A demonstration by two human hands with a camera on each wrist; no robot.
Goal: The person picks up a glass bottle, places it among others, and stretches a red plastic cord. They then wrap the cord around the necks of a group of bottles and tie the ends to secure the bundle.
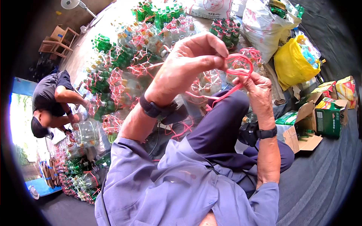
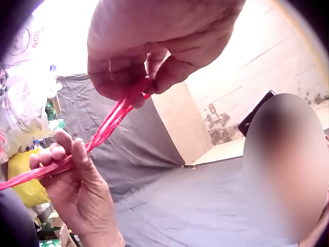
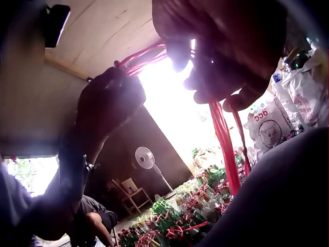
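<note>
A pink plastic string is looped between my two raised hands, above my bent knee. My left hand pinches one end of the loop between thumb and fingertips. In the left wrist view the strands run in a taut bundle from those fingertips to the other hand. My right hand grips the string lower down, thumb against curled fingers. Loose tails of string hang below the right hand in the right wrist view. Bundles of glass bottles, tied with similar string, stand just beyond the hands.
Many green and clear bottles cover the floor ahead. White sacks, a yellow bag and opened cartons are at the right. Another person bends over bottles at the left. A wooden chair and fan stand farther back.
</note>
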